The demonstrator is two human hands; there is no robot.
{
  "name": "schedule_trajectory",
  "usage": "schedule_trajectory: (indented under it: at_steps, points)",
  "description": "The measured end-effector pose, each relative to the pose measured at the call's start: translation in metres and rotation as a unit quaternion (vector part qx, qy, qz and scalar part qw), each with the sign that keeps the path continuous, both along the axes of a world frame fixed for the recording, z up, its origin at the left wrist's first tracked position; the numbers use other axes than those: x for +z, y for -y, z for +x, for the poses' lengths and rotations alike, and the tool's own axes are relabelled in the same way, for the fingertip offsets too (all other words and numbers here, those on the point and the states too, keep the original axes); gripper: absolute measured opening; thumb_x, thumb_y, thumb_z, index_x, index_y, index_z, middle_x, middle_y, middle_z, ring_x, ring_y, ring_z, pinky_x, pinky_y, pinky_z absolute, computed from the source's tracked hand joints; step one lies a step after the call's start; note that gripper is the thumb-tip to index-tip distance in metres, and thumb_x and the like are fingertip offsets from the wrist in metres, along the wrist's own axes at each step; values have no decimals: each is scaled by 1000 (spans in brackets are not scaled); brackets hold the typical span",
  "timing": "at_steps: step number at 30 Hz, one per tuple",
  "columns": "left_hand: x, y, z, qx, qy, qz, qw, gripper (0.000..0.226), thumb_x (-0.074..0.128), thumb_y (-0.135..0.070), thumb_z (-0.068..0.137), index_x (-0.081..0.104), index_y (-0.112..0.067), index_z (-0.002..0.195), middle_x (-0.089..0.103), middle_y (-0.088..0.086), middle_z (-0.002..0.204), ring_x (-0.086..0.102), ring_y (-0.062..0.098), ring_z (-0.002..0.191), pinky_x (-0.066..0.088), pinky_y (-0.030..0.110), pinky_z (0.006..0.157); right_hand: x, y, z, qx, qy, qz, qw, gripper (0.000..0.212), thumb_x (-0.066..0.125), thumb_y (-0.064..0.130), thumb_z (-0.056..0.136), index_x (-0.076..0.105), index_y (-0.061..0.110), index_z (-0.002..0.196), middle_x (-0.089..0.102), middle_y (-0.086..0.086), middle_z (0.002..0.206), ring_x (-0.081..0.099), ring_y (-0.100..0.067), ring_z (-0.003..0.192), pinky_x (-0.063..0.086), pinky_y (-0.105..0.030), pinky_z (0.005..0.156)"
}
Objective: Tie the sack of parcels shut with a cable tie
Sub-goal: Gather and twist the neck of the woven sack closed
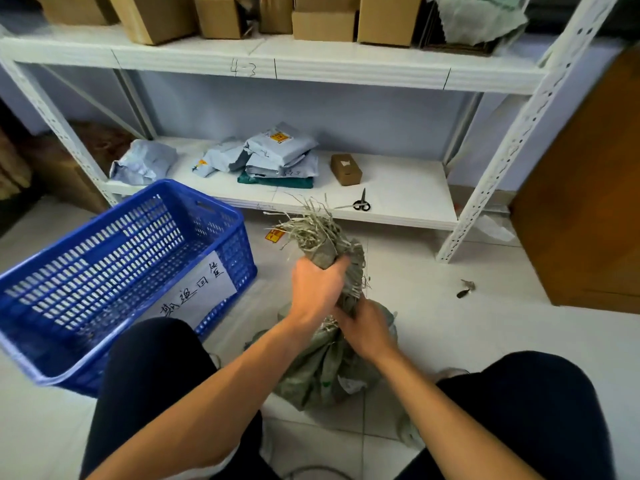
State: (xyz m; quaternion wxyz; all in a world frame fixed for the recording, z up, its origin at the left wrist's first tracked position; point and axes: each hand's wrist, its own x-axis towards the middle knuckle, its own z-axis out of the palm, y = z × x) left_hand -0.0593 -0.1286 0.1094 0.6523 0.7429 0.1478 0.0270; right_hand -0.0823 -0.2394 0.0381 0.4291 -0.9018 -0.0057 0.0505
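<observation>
Grey-green woven plastic sack [325,368], neck bunched in both hands.
Head view: clenched round the frayed neck with left hand [317,285]; grasped just below with right hand [367,329]; upright on pale tiles between the knees, beside a blue slotted plastic crate [239,258].

The sack's [329,368] neck is partly hidden under left hand [317,287] and right hand [367,329].

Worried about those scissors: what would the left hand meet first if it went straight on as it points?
The left hand grips the sack neck, so that first; beyond, probably the shelf edge beside the scissors, depth unclear.
</observation>
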Motion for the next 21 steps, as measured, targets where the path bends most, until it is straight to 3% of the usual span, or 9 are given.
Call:
schedule_trajectory:
  at_steps: [4,8,11,14,16,18,21]
  points:
    - [1,-2,11,-65,-48,-43,996,22,78,-38,86,72,-21,98,79,-1,96,75,14,92,60,28,78,3,-1,2,-12,-67,59,996,35,52,32,102,61,16,132,69,-4,120,63,-25,115,40,-26,81]
    - [-4,-18,17,-166,-84,-43,982,53,78,-52,82,61,-21,122,73,-5,113,70,11,105,56,34,95,13,-1,4,-24,-115,112,987,28,52,26,103,68,16,122,67,-2,111,58,-17,101,40,-25,80]
    - [-22,-32,14,-179,-104,-55,977,51,76,-40,85,59,-20,128,70,-3,122,65,12,114,52,33,99,13,-2,6,-32,-136,118,983,24,55,27,99,73,17,113,73,-9,113,65,-27,108,49,-32,86]
    - [-41,-41,2,-177,-121,-34,976,60,64,-28,74,57,-19,133,65,-2,126,61,14,116,51,30,97,11,-2,8,-40,-161,109,980,27,57,26,96,75,11,112,73,-11,114,65,-28,109,51,-37,94]
    - [-52,-43,-4,-196,-134,7,971,65,63,-18,72,53,-14,136,65,-3,121,62,10,110,51,22,86,12,-1,8,-54,-186,115,974,27,58,27,95,74,8,104,74,-10,104,66,-25,97,52,-33,84]
    - [-61,-40,-9,-239,-136,65,959,53,67,-8,80,53,-14,131,67,-1,111,65,7,96,54,17,76,15,-1,7,-70,-208,143,965,19,59,22,91,72,9,93,71,-7,88,63,-18,78,49,-26,65]
    - [-73,-37,-11,-305,-150,114,934,38,72,-3,81,56,-19,112,66,1,89,62,9,71,53,24,63,17,-1,7,-90,-210,185,956,11,59,13,86,64,14,76,62,-2,67,53,-13,60,41,-16,45]
